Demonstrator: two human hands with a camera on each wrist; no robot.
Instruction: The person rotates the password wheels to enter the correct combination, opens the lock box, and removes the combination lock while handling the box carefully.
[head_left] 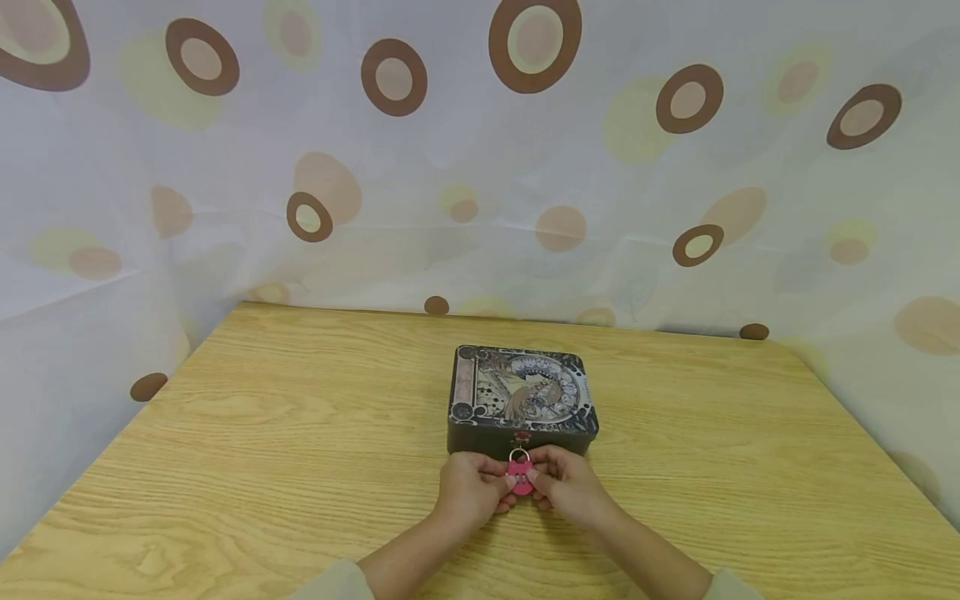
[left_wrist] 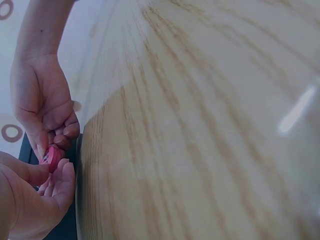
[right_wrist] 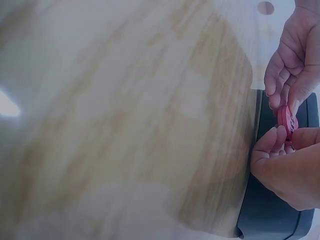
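Note:
A small pink combination padlock (head_left: 520,478) with number dials hangs by its metal shackle at the front clasp (head_left: 522,437) of a dark tin box (head_left: 525,390). The box lid is down and carries an ornate printed picture. From the left, my left hand (head_left: 471,490) pinches the padlock between thumb and fingers. My right hand (head_left: 572,487) pinches its other side, the thumb beside the dials. Both wrist views show the pink padlock (left_wrist: 53,158) between the two hands, close to the box's dark front wall (right_wrist: 270,200). The dial numbers are too small to read.
The box stands on a wood-grain table (head_left: 300,417), near its middle. Behind the table's far edge hangs a pale cloth (head_left: 480,167) with brown, peach and yellow circles, which also runs along the sides.

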